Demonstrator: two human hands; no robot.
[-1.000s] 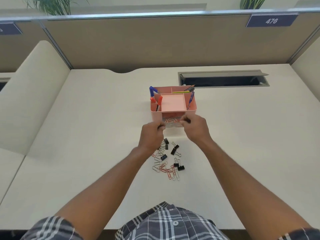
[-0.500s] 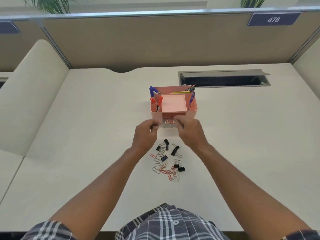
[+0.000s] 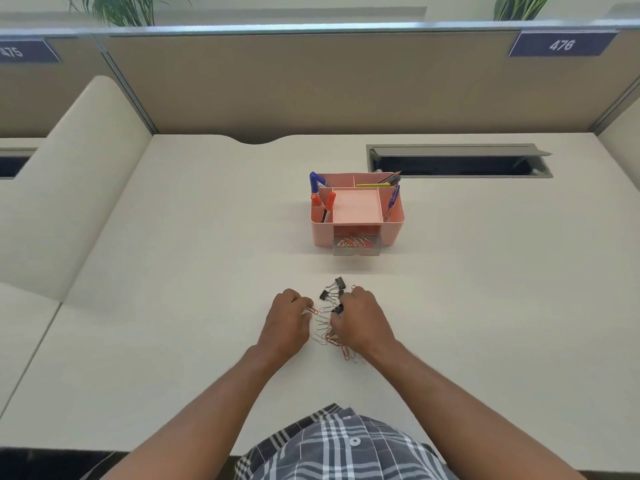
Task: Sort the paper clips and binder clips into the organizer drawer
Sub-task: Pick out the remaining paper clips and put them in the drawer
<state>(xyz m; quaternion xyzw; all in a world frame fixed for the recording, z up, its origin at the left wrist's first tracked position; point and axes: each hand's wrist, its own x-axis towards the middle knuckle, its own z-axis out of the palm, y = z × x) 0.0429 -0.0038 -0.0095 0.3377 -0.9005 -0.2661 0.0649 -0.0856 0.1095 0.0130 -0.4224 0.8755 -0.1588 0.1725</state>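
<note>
A pink organizer stands mid-desk. Its clear drawer is pulled out at the front and holds several paper clips. Closer to me lies a loose pile: black binder clips at the far side, red and silver paper clips at the near side. My left hand rests at the pile's left edge, fingertips pinched on a red paper clip. My right hand covers the pile's right part, with thumb and fingers closed on a black binder clip.
Pens and markers stick up from the organizer's top compartments. An open cable hatch lies behind it to the right. A beige partition closes the desk's far side, and a padded divider the left.
Both hands have left the drawer front and come back toward me to the pile of clips. The drawer stays pulled out.
</note>
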